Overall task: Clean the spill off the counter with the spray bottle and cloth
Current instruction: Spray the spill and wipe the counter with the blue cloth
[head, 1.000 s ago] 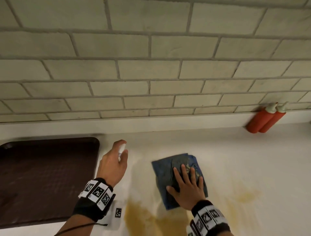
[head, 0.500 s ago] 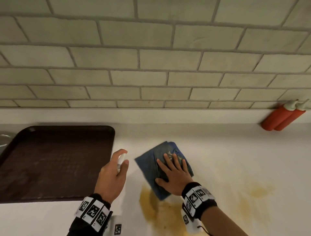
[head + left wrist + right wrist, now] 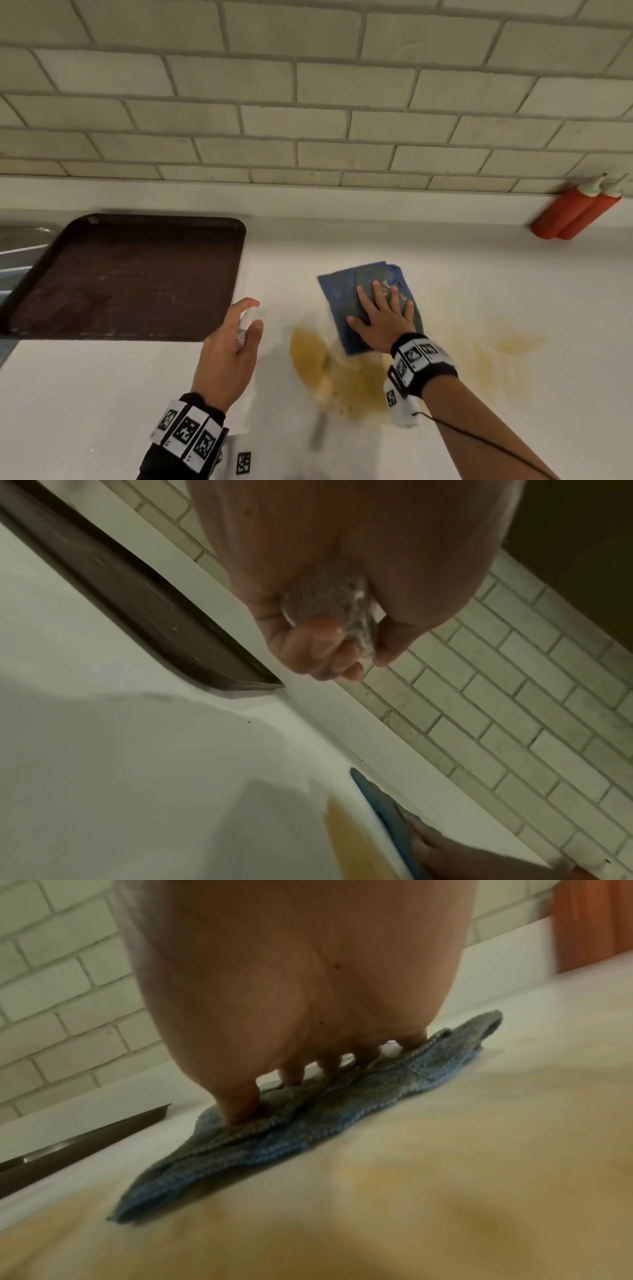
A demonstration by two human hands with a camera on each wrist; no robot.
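A blue cloth [image 3: 342, 291] lies flat on the white counter [image 3: 102, 394], stained yellowish in its middle. My right hand [image 3: 380, 315] presses it down with straight, spread fingers; the right wrist view shows the fingertips [image 3: 240, 1112] resting on the cloth [image 3: 308, 1123]. A brown-yellow spill [image 3: 329, 370] spreads just in front of the cloth, with fainter smears [image 3: 507, 346] to the right. My left hand [image 3: 233, 346] grips a small clear spray bottle [image 3: 245, 322] upright, index finger on its top. The left wrist view shows the bottle's base [image 3: 325, 601] inside curled fingers.
A dark brown tray [image 3: 130, 277] lies at the left, close to my left hand. Two red squeeze bottles [image 3: 575, 212] stand against the tiled wall at the far right. A metal sink edge [image 3: 17, 240] shows at the far left.
My right hand has slid the cloth slightly away from the spill, toward the wall, so more of the brown puddle shows. The left hand keeps its hold on the spray bottle.
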